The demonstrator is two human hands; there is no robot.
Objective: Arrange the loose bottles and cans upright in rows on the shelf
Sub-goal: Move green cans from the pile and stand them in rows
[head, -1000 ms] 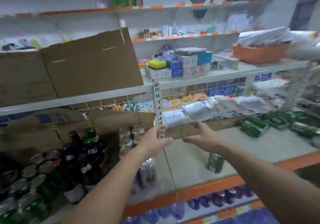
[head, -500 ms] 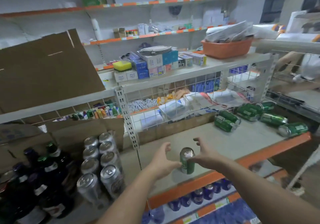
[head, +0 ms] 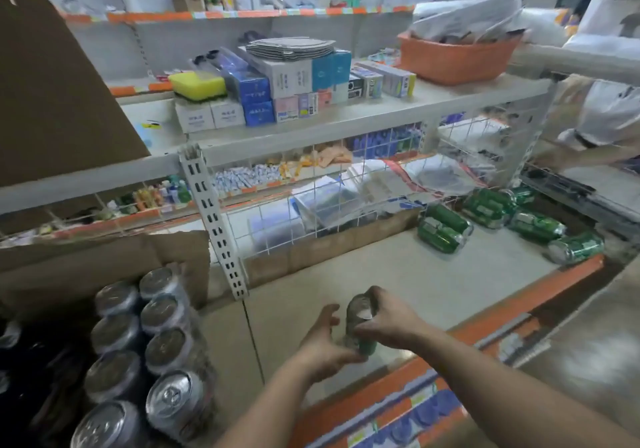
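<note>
A green can (head: 360,312) stands upright near the front edge of the grey shelf (head: 398,274). My right hand (head: 388,323) grips it from the right, fingers over its top. My left hand (head: 325,340) cups its left side and lower part. Several green cans (head: 446,229) lie on their sides at the shelf's far right, one of them (head: 575,248) close to the orange front edge. Silver cans (head: 166,309) stand upright in rows on the left section, with dark bottles (head: 20,378) at the far left.
A white slotted upright post (head: 214,222) divides the two shelf sections. A wire grid (head: 346,205) and low cardboard strip back the shelf. Boxes and an orange basket (head: 457,58) sit on the shelf above. Another person's arm (head: 588,156) reaches in at the right.
Both hands came down from the post and closed around the upright green can at the shelf's front. The view shifted right and downward.
</note>
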